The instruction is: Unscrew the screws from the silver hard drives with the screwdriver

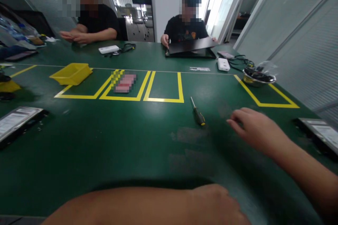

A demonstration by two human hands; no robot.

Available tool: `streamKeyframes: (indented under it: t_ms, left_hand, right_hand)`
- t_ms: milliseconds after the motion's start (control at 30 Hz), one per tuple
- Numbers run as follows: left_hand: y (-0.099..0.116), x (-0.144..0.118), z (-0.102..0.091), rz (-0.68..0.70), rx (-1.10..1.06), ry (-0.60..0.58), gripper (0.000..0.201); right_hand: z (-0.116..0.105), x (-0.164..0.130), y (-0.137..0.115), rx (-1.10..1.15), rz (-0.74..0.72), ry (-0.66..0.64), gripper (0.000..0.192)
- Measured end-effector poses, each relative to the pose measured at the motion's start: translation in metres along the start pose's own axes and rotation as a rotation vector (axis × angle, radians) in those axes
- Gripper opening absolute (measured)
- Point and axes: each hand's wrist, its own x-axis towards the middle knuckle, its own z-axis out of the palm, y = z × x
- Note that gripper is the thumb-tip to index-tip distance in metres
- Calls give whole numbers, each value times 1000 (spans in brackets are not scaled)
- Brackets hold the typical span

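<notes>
My right hand is above the green table, right of a screwdriver. Its fingers are curled in with the thumb close to the index finger, and nothing shows between them. The screwdriver lies untouched, its dark handle with a yellow end toward me and its shaft pointing away. My left forearm crosses the bottom of the view, and my left hand is at its right end, partly cut off, with its fingers hidden. Hard drives lie at both sides: one at the left edge, another beyond my right forearm.
Yellow tape marks boxes on the table. A yellow bin, a blurred pink item and a metal bowl of dark parts stand there. Opposite, one person holds a dark panel; another sits left.
</notes>
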Motion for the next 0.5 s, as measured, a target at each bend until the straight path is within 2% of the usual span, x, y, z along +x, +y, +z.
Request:
streamKeyframes:
  t_ms: [100,133,167,300,333,367,400,433,500]
  left_hand:
    - [-3,-42,-44,-29,119,107,8]
    - [-6,-60,-59,-48,177,167,19]
    - [-9,-80,-73,-97,248,218,24]
    - [-32,-182,-121,-379,607,263,11]
    - [-39,-211,-133,-496,702,266,18]
    - [-45,-240,-144,-620,808,258,33]
    - [-50,-271,-156,-800,921,234,53]
    - [-54,-301,-167,-980,1002,206,60]
    - [-58,-361,-188,-1395,1056,7,57]
  right_hand:
    - [-12,0,-83,147,-237,66,21]
    - [-15,-1,-105,172,-291,64,21]
    - [-18,-1,-125,188,-335,50,21]
    - [-22,1,-175,279,-474,-24,17]
    - [-21,2,-183,301,-508,-40,17]
    - [-18,2,-189,316,-537,-41,17]
    - [-15,2,-194,328,-559,-24,16]
    - [-10,2,-199,337,-585,11,16]
    - [3,1,-205,341,-629,119,14]
